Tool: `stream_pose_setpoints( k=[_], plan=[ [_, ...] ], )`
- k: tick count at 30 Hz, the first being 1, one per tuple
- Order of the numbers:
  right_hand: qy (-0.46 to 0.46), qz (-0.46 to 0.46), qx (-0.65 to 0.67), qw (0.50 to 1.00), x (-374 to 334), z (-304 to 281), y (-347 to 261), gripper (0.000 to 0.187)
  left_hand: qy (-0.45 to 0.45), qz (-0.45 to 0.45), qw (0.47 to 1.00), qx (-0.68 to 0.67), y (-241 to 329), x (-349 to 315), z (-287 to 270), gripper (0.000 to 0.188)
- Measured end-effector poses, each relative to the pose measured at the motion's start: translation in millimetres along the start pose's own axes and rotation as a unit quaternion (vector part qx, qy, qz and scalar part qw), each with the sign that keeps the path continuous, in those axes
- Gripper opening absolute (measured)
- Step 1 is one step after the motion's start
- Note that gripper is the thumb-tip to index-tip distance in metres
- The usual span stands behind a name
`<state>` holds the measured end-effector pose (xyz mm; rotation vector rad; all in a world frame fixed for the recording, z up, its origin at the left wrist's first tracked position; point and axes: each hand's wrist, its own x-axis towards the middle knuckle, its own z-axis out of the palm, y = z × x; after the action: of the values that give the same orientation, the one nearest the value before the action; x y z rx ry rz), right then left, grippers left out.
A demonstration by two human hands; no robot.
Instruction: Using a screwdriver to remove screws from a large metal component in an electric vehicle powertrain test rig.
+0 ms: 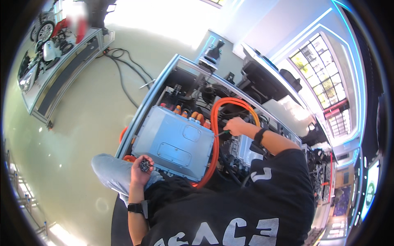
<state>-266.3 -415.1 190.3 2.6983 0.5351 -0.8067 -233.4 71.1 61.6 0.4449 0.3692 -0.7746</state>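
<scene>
My left hand is cupped around a handful of small dark bolts, beside the near left corner of a flat blue-grey metal box. Several bolts show in the palm; their exact shape is too small to tell. On the other side of the box, my right hand is closed around a screwdriver with a bit of green showing at the fingers. Its thin shaft points left toward the box's right edge, where thick orange cables pass. Whether the tip touches anything cannot be made out.
A metal frame surrounds the box. Orange connectors line the box's far side. A silver finned unit sits right of the cables. At the far left, a bench carries vehicle parts; black cables lie on the floor.
</scene>
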Motion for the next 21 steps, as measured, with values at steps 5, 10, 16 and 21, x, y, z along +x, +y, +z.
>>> stream_pose_setpoints(
  k=[5,10,16,21],
  plan=[
    [-0.03,0.311,0.475,0.823,-11.9,8.2,10.8,0.028,-0.004,-0.019,1.0,0.01,-2.1,0.2,4.1,0.02],
    [-0.112,0.424,0.671,0.597,-18.0,17.6,11.4,0.021,-0.006,-0.011,1.0,-0.006,-2.2,0.5,-1.1,0.02],
    [0.047,0.163,0.077,0.983,-8.0,8.4,-7.7,0.036,0.022,-0.008,1.0,0.004,-0.4,3.6,7.5,0.02],
    [0.028,0.016,-0.014,0.999,-8.6,3.1,-12.3,0.037,0.026,0.0,1.0,0.015,1.2,2.9,6.3,0.02]
  ],
)
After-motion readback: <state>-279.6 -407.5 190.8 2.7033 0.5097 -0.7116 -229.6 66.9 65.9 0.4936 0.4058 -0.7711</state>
